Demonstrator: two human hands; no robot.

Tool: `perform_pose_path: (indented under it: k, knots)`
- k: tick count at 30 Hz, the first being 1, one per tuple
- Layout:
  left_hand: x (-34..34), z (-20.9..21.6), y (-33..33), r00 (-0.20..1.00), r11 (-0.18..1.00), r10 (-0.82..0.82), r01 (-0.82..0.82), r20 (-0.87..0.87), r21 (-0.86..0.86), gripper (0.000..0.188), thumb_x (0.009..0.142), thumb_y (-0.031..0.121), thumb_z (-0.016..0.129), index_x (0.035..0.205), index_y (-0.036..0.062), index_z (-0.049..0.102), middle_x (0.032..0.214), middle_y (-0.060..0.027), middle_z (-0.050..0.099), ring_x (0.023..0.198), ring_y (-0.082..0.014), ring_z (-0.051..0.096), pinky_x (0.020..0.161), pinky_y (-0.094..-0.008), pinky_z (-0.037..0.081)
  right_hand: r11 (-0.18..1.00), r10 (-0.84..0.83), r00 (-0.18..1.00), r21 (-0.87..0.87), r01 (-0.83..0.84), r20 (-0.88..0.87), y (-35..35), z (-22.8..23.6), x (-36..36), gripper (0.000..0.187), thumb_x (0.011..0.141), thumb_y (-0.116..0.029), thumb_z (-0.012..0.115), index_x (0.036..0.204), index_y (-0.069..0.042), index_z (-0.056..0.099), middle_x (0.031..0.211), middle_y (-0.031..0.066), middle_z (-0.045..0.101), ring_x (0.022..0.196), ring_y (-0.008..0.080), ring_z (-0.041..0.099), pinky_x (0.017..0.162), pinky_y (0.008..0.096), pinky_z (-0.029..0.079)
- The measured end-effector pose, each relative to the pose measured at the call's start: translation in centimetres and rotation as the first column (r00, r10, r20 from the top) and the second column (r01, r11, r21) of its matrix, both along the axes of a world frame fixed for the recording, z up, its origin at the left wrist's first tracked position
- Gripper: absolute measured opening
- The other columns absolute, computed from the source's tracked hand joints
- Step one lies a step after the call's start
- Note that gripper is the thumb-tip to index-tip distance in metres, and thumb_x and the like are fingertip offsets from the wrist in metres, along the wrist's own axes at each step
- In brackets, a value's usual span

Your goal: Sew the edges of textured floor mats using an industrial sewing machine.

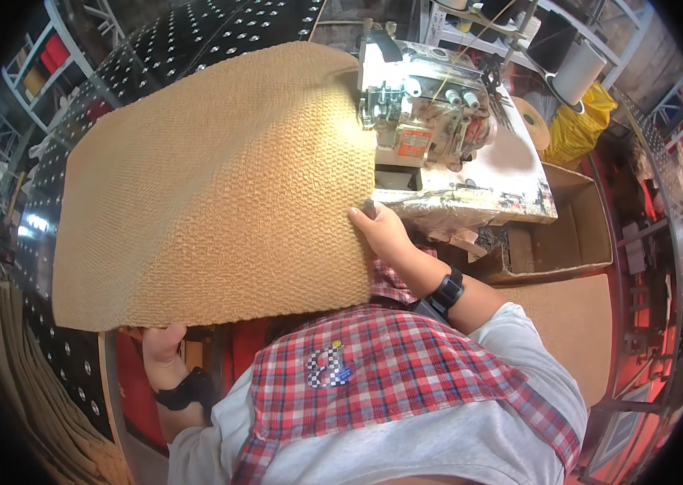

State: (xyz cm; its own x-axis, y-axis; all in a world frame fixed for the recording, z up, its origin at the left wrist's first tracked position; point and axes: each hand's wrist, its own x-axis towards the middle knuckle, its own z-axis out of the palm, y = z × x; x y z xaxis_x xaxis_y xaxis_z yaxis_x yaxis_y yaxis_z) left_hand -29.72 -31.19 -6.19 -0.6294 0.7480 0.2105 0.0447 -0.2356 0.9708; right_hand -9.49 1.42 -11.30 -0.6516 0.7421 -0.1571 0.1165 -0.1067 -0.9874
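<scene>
A large tan mat with a coarse woven texture spreads over the table, its right edge running up to the lit needle area of a sewing machine. My left hand grips the mat's near edge towards the left, with the fingers hidden beneath. At the right edge, just in front of the machine, my right hand pinches the mat with the thumb on top. A small dark thing shows by the right fingers; its kind is unclear.
A black tabletop with shiny round dots lies beyond the mat. Folded tan mats hang at the lower left. Right of the machine are a cardboard box, another tan mat, a yellow bag and a thread cone.
</scene>
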Motion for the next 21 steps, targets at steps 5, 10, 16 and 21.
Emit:
perform_pose_path:
  k: [5, 10, 16, 21]
  knots:
    - [2.5, 2.8, 4.9, 0.968, 0.983, 0.094, -0.128, -0.234, -0.135, 0.039, 0.067, 0.008, 0.063, 0.104, -0.0001, 0.053, 0.103, -0.0070, 0.055, 0.094, -0.0189, 0.052, 0.082, -0.0311, 0.040, 0.996, 0.047, 0.991, 0.070, -0.056, 0.122, -0.4, 1.0, 0.4, 0.032, 0.083, -0.023, 0.052, 0.099, 0.004, 0.051, 0.084, 0.0094, 0.058, 0.074, 0.0120, 0.053, 0.067, 0.0260, 0.043]
    - [1.9, 4.6, 8.3, 0.785, 0.895, -0.078, -0.217, -0.614, -0.391, 0.034, 0.070, 0.015, 0.063, 0.100, 0.0036, 0.056, 0.098, -0.0091, 0.059, 0.093, -0.0220, 0.053, 0.081, -0.0328, 0.040, 0.998, 0.057, 0.995, 0.000, -0.057, 0.082, -0.8, 1.8, 0.6, 0.029, 0.083, -0.023, 0.051, 0.096, 0.004, 0.051, 0.078, 0.0066, 0.057, 0.067, 0.0096, 0.051, 0.060, 0.0249, 0.042]
    - [0.6, 6.1, 11.9, 0.596, 0.868, -0.048, -0.372, -0.802, -0.329, 0.035, 0.074, 0.026, 0.062, 0.101, 0.0050, 0.057, 0.100, -0.0107, 0.058, 0.094, -0.0270, 0.053, 0.082, -0.0362, 0.039, 0.999, 0.050, 0.998, -0.002, -0.050, 0.047, 0.6, 0.5, 0.0, 0.022, 0.084, -0.024, 0.049, 0.082, -0.002, 0.051, 0.062, 0.0000, 0.048, 0.050, 0.0076, 0.041, 0.044, 0.0233, 0.034]
    - [-2.0, 5.7, 14.5, 0.347, 0.853, -0.036, -0.478, -0.937, -0.210, 0.036, 0.077, 0.030, 0.059, 0.103, 0.0052, 0.056, 0.105, -0.0123, 0.056, 0.098, -0.0289, 0.050, 0.084, -0.0371, 0.038, 0.985, 0.098, 0.995, -0.147, -0.093, 0.028, 1.9, 0.9, -0.1, 0.030, 0.085, -0.031, 0.048, 0.068, -0.007, 0.047, 0.052, 0.0008, 0.046, 0.043, 0.0080, 0.039, 0.040, 0.0221, 0.031]
